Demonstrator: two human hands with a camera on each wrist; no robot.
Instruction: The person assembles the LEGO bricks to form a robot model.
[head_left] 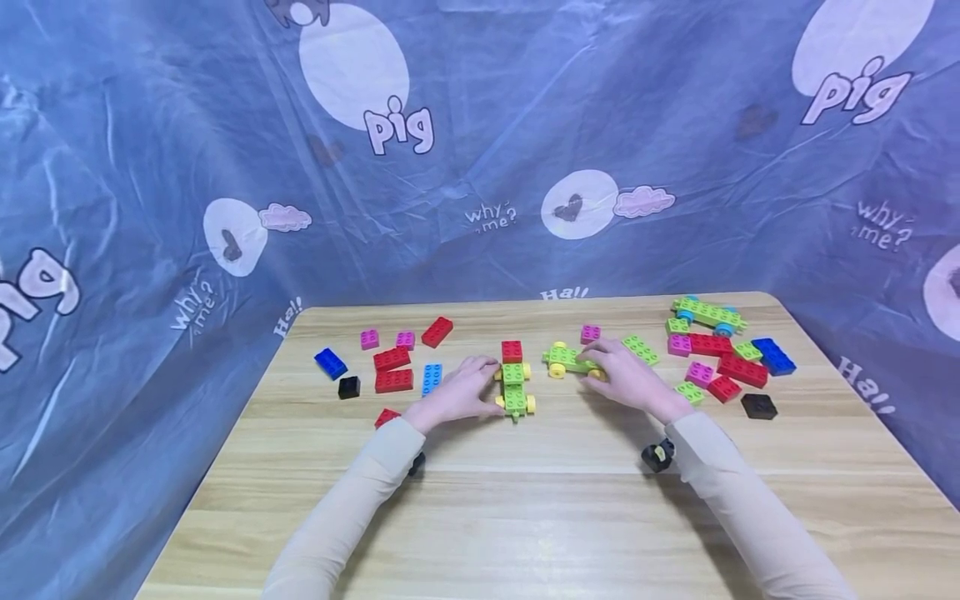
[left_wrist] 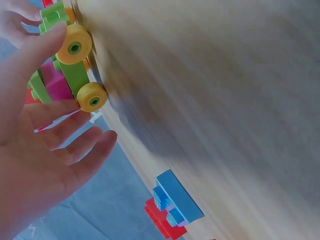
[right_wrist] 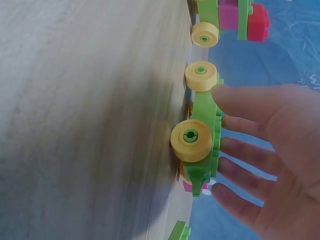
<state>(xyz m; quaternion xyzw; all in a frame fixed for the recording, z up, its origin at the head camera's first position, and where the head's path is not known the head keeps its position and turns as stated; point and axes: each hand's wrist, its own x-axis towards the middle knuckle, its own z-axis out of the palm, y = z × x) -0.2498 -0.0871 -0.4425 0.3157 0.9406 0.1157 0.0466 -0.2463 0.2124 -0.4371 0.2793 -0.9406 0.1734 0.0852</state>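
Note:
In the head view my left hand [head_left: 467,390] lies beside a green toy car [head_left: 514,402] with yellow wheels, its fingers mostly straight. Thumb and index finger touch the car's wheels [left_wrist: 92,97] in the left wrist view; the other fingers spread away. A magenta brick [left_wrist: 56,82] sits on that chassis under a green piece, and a red brick [head_left: 512,351] shows at its far end. To the right, my right hand [head_left: 626,375] holds a second green toy car [right_wrist: 202,112], also yellow-wheeled. Its thumb is on the near edge, fingertips along the studded top.
Red bricks [head_left: 393,381], a light blue brick [head_left: 432,379], a dark blue brick [head_left: 331,362] and a black brick [head_left: 348,387] lie left. At right are a green car with blue wheels [head_left: 708,315], mixed bricks [head_left: 742,369] and a green plate [head_left: 641,350]. A patterned curtain [head_left: 465,167] hangs behind the table.

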